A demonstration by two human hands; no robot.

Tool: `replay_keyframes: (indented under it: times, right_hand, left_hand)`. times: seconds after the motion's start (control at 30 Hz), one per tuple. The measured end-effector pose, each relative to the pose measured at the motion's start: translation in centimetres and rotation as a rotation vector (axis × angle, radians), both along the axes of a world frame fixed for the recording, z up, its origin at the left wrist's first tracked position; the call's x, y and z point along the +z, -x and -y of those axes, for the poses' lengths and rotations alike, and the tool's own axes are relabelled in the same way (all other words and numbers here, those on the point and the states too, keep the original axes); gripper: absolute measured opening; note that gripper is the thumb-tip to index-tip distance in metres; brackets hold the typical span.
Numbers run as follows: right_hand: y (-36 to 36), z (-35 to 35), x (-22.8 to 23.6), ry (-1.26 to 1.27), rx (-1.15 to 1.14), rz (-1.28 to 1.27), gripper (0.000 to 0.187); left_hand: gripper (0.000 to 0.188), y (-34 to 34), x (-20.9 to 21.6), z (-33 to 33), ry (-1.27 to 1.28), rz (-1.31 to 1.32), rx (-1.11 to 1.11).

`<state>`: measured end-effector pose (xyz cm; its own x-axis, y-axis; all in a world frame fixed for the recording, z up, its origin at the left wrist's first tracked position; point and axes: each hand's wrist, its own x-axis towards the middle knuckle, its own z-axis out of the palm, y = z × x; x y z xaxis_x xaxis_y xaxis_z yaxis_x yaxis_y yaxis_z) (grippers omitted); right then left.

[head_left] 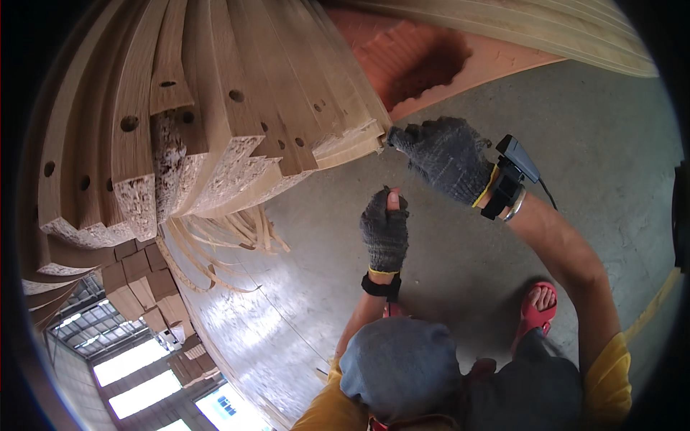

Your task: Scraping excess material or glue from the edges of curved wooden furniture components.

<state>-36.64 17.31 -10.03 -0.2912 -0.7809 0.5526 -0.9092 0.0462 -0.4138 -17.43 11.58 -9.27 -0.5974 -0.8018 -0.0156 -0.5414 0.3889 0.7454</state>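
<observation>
Wood-grain particleboard panels (237, 65) with rough chipboard ends and round drilled holes are stacked at the upper left. My right hand (449, 158), in a dark grey knit glove with a yellow cuff, is at the stack's right end. Its fingers are curled together at the corner of a board (359, 140). Lower and to the left, my left hand (385, 230) hangs apart from the stack in a matching glove. The fingers are closed and the bare thumb tip lies over them; what they hold, if anything, is hidden.
Thin curled wood-coloured strips (248, 231) trail beneath the stack onto the grey concrete floor (302, 287). An orange ribbed piece with a dark hollow (417, 61) lies beyond my right hand, beside more pale boards (575, 29). Brown cartons (147, 280) are piled at the far left.
</observation>
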Motion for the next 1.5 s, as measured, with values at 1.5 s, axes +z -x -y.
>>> replay_keyframes:
  times: [1.5]
  right_hand:
    - [-2.3,-1.2,-0.7,-0.060,-0.082,0.049,0.031]
  left_hand:
    - [0.036,-1.6,2.5,0.5,-0.013,-0.223,0.193]
